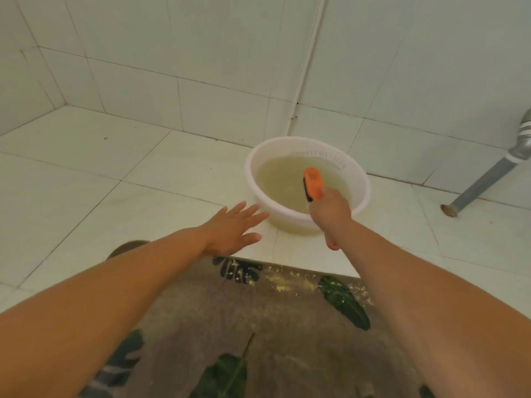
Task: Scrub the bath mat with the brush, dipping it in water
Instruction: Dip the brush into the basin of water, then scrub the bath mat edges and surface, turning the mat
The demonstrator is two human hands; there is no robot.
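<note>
**Brush over the basin, mat on the floor**

Brush [313,182]: orange back, dark bristles along its left edge, head tilted over the water [280,179] inside the white basin [249,170]. Can't tell whether the bristles touch the surface. The right hand [330,211] has its fingers wrapped round the handle, and the orange tail end pokes out below the wrist. That hand sits over the basin's near rim.

The left hand [232,228] holds nothing (fingers straight and spread, palm down). It is just left of the basin, fingertips close to the outer wall; contact unclear.

Water looks yellowish and cloudy. The basin stands on the tiled floor [86,173] near the corner where two tiled walls [172,53] meet.

Bath mat [258,320]: flat on the floor at the bottom of the view, closest to the person, with both forearms reaching across it. It is grey-brown with dark green leaf prints [344,303]. Yellow specks [287,280] are scattered along its far edge. That edge is near the basin but apart from it, with a strip of tile between.

Far right: a grey metal pipe [485,179] runs at an angle from the wall down to the floor.
</note>
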